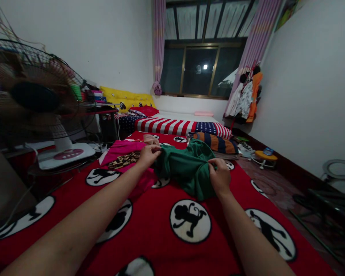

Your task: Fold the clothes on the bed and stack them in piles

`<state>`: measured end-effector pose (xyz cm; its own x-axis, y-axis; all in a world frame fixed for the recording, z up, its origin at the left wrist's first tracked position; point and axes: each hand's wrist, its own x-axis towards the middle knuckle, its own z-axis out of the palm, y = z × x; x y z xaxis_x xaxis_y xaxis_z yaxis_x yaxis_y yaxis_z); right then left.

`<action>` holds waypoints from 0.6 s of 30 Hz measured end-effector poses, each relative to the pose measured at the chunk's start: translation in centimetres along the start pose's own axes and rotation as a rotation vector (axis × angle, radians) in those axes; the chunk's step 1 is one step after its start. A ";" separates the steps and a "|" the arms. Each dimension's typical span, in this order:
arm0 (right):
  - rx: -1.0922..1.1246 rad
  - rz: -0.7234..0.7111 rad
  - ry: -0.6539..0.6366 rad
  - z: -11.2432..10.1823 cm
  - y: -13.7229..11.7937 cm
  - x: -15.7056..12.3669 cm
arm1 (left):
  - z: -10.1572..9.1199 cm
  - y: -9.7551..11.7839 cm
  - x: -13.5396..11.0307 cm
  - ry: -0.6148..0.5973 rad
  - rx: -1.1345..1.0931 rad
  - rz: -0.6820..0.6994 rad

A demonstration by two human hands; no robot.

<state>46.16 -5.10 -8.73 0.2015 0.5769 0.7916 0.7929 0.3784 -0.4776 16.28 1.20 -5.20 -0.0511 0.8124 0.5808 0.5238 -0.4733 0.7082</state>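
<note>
A crumpled green garment point(186, 165) is stretched between my two hands, above a red blanket point(149, 237) printed with black monkeys in white circles. My left hand point(149, 154) pinches its left edge, fingers closed. At the other side my right hand point(220, 174) grips the right edge between thumb and fingers. The lower part of the cloth hangs in folds onto the blanket. Just beyond my left hand lies a bright pink garment point(123, 147) with a leopard-print piece point(125, 160) on it. What kind of garment the green one is, I cannot tell.
An electric fan point(31, 96) stands at the left, beside a small table point(103, 110). Behind are an orange-and-navy striped cloth point(215, 142) and a second bed with a flag-patterned cover point(166, 125). Clothes point(245, 97) hang by the window. A yellow stool point(266, 156) stands right.
</note>
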 end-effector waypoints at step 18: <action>-0.069 0.183 -0.414 -0.7 0.2 -1.9 | 2.5 -0.9 -7.4 -0.199 0.256 0.025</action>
<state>46.31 -6.61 -10.07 0.1064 0.8758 0.4708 0.8047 0.2022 -0.5581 18.29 -3.50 -11.15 0.1182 0.8641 0.4892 0.7212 -0.4134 0.5559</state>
